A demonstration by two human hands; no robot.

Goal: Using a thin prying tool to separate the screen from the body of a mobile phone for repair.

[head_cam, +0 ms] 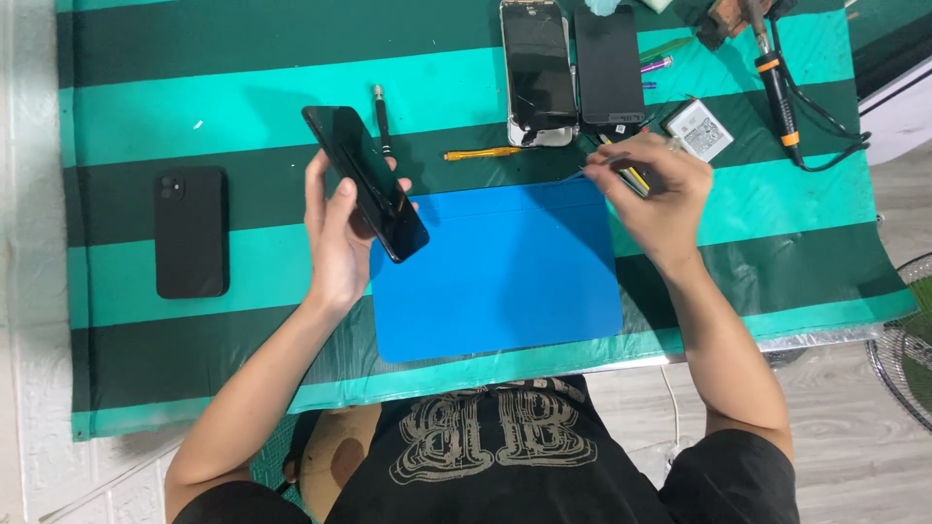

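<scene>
Holding a dark smartphone (366,180) tilted above the left edge of the blue work mat (505,291), the left hand (340,228) has its fingers wrapped around the lower half of the device, thumb on one long edge and fingertips on the other. The right hand (655,189) is closed in a pinch on thin metal tweezers (592,167), whose tips point left toward the phone but stay well apart from it, over the mat's upper edge. By the look of things, the phone is still in one piece: no gap between screen and body can be made out, though its dark face makes that hard to judge, so the opening work seems barely begun. Further along the striped green cloth (146,126), other handsets lie already stripped: one with a cracked screen (537,73) and a black panel (609,66) just beside it, plus a loose white battery (697,129) near the right hand. A small screwdriver (382,121) and a yellow pry tool (482,153) lie untouched above the mat, a black phone case (191,233) sits well to the left, and a soldering iron (777,87) rests at the far right.
</scene>
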